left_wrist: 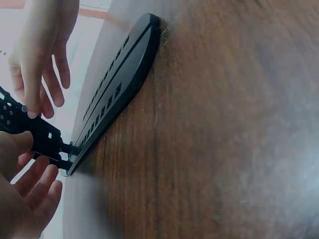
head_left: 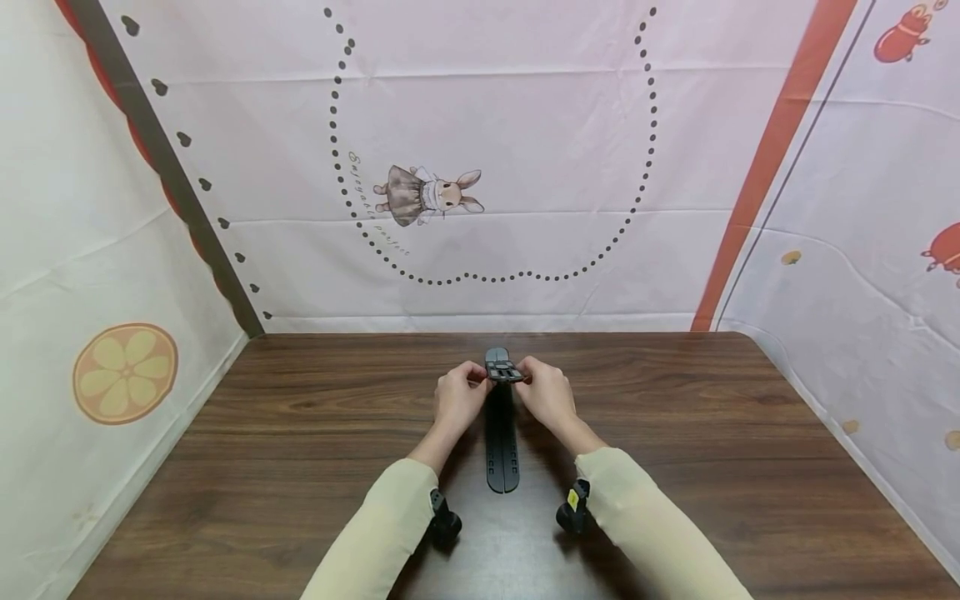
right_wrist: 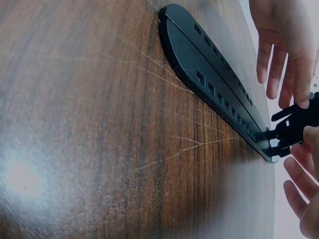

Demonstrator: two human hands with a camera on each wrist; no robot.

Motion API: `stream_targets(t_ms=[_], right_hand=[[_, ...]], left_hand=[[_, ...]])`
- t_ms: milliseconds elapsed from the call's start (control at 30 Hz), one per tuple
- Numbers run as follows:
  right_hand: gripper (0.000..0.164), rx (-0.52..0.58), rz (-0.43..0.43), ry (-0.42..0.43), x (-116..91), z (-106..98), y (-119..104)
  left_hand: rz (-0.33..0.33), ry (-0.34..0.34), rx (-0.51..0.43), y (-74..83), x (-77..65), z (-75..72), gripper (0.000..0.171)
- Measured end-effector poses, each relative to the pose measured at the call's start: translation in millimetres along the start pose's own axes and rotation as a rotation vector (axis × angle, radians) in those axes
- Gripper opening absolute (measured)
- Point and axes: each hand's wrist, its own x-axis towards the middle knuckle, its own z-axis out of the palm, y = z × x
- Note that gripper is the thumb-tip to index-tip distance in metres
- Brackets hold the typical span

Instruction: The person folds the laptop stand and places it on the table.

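Observation:
A black folding stand (head_left: 502, 450) lies with its long, slotted, round-ended base on the table, pointing toward me. From its far portion rises a hinged black plate (head_left: 504, 370), with narrow arms joining the base in both wrist views. My left hand (head_left: 459, 395) pinches the plate's left side; in the left wrist view its thumb lies on the plate and the other fingers are bent below it. On the right side my right hand (head_left: 548, 392) grips the same plate, its thumb across it in the right wrist view. Part of the plate is cut off there.
The brown wooden table (head_left: 315, 467) runs back to a pale printed cloth (head_left: 525, 142) hung behind it and along both sides. A black wrist camera (head_left: 446, 523) sits on the left sleeve, and another camera (head_left: 573, 512) on the right one.

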Motion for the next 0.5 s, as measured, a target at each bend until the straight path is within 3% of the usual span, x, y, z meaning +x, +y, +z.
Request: stream_targets(t_ms=[500], right_hand=[[0.015, 0.014, 0.014, -0.001, 3.9, -1.3, 1.5]], left_hand=[[0.022, 0.041, -0.038, 5.9, 5.2, -3.3, 0.011]])
